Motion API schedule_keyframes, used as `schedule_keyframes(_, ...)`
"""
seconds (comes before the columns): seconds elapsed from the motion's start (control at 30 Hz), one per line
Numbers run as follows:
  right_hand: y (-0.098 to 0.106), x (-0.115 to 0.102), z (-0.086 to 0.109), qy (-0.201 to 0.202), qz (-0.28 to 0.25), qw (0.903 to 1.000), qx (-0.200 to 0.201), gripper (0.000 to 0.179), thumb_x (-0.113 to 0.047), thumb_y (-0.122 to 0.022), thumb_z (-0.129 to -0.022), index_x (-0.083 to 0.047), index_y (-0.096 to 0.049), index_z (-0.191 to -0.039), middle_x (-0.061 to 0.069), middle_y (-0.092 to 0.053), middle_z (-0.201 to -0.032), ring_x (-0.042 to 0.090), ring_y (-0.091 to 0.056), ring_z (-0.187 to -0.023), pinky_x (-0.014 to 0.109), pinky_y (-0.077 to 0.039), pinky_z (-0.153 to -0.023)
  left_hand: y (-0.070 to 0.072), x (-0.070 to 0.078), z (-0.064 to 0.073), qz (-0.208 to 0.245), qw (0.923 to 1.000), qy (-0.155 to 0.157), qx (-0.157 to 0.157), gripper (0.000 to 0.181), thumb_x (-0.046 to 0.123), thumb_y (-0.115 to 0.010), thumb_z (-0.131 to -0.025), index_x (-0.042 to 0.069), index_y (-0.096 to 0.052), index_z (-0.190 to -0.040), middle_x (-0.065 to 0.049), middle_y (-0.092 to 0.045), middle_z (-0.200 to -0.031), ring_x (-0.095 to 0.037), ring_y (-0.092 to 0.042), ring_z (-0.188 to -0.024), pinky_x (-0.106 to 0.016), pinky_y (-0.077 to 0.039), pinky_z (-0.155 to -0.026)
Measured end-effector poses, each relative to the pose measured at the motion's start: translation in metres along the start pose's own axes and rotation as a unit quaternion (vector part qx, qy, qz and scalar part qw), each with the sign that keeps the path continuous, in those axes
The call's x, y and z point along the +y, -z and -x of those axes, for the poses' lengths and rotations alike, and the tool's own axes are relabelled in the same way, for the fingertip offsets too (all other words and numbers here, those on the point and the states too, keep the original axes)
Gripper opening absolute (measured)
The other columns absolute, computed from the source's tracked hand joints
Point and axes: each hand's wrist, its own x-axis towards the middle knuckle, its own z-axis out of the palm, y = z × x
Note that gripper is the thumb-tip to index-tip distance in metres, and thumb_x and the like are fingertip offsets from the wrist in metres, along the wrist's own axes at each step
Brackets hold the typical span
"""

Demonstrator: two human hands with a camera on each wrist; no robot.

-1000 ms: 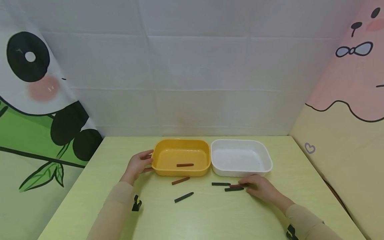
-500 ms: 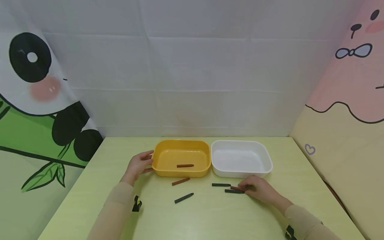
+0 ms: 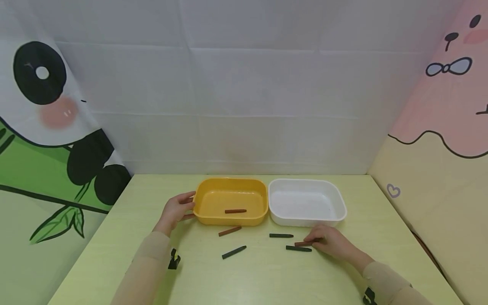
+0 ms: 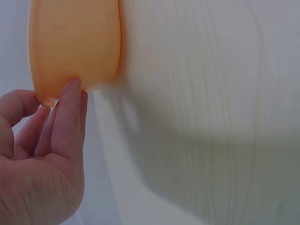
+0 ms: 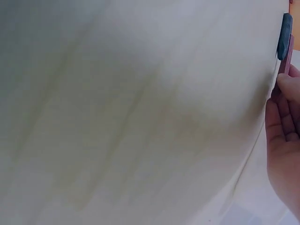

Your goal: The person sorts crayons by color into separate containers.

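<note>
My right hand (image 3: pixel 332 242) pinches a reddish-brown crayon (image 3: pixel 303 244) by its right end, low over the table. In the right wrist view the same crayon (image 5: pixel 289 54) juts out past the thumb. A black crayon (image 3: pixel 299 248) lies right in front of it, and another black crayon (image 3: pixel 281 235) rests to its left. My left hand (image 3: pixel 176 213) holds the left end of a yellow tray (image 3: pixel 230 220); in the left wrist view its thumb and fingers spread over the tray's end wall (image 4: pixel 77 42). One brown crayon (image 3: pixel 235 211) lies inside the yellow tray.
Beside the yellow tray stands a white tray (image 3: pixel 305 221), right behind my right hand. On the pale table (image 3: pixel 267 279), a brown crayon (image 3: pixel 230 231) and a black crayon (image 3: pixel 234 252) lie in front of the yellow tray. A pale cloth wall (image 3: pixel 248 140) closes off the back.
My right hand has shifted slightly toward the near edge with the reddish-brown crayon, away from the left black crayon. The near black crayon has slid forward too. The left hand stays in place.
</note>
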Motion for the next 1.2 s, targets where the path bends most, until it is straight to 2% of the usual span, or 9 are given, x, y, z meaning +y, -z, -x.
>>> schedule_keyframes(0.13,0.001,-0.002,0.0,-0.009,-0.013,0.9999,-0.003,0.031,0.01,-0.076,-0.076,-0.01,-0.077,-0.099,-0.005,-0.068,-0.094,0.009,-0.061,-0.087,0.028,-0.055,-0.074,0.0,0.0,0.0,-0.001,1.0,-0.001,-0.001,0.051,-0.002,-0.052,-0.1,-0.002,-0.039,-0.15,-0.033,-0.043,-0.143,-0.047,-0.052,-0.123,-0.044,-0.058,-0.085)
schedule_keyframes(0.37,0.004,-0.007,-0.003,0.007,-0.012,0.9996,0.024,0.032,0.011,-0.076,-0.076,-0.009,-0.076,-0.102,-0.003,-0.069,-0.095,0.013,-0.062,-0.087,0.03,-0.055,-0.074,0.001,0.0,0.001,0.001,1.0,-0.002,-0.001,0.052,-0.003,-0.053,-0.1,-0.001,-0.039,-0.15,-0.033,-0.044,-0.142,-0.046,-0.052,-0.122,-0.044,-0.058,-0.084)
schedule_keyframes(0.57,0.008,-0.012,-0.007,-0.016,-0.023,0.9994,0.023,0.031,0.009,-0.075,-0.078,-0.01,-0.076,-0.103,-0.003,-0.07,-0.096,0.009,-0.062,-0.087,0.028,-0.056,-0.073,0.001,0.001,0.002,-0.002,1.0,-0.001,-0.001,0.052,-0.002,-0.053,-0.1,-0.001,-0.039,-0.15,-0.033,-0.044,-0.142,-0.046,-0.053,-0.122,-0.044,-0.058,-0.085)
schedule_keyframes(0.77,0.008,-0.017,-0.012,-0.007,-0.034,0.9989,0.033,0.03,0.011,-0.075,-0.078,-0.008,-0.076,-0.102,-0.001,-0.07,-0.095,0.008,-0.062,-0.084,0.026,-0.057,-0.07,0.0,0.002,0.002,-0.005,1.0,-0.001,0.0,0.052,-0.002,-0.053,-0.1,-0.001,-0.04,-0.15,-0.032,-0.043,-0.143,-0.046,-0.053,-0.122,-0.045,-0.057,-0.086)
schedule_keyframes(1.07,0.01,-0.029,-0.019,-0.005,-0.048,0.9979,0.042,0.03,0.009,-0.076,-0.08,-0.008,-0.076,-0.104,-0.003,-0.07,-0.098,0.009,-0.063,-0.086,0.027,-0.056,-0.069,0.001,0.004,0.004,-0.01,0.9999,0.004,-0.002,0.052,-0.001,-0.052,-0.1,-0.001,-0.039,-0.15,-0.032,-0.043,-0.143,-0.046,-0.051,-0.123,-0.045,-0.057,-0.087)
schedule_keyframes(1.2,0.011,-0.038,-0.025,-0.017,-0.052,0.9976,0.043,0.031,0.009,-0.075,-0.081,-0.011,-0.077,-0.105,-0.006,-0.07,-0.098,0.009,-0.062,-0.087,0.029,-0.055,-0.07,0.001,0.005,0.004,-0.011,0.9999,0.004,-0.003,0.052,-0.001,-0.052,-0.1,0.0,-0.039,-0.15,-0.032,-0.042,-0.144,-0.046,-0.051,-0.123,-0.043,-0.057,-0.086)
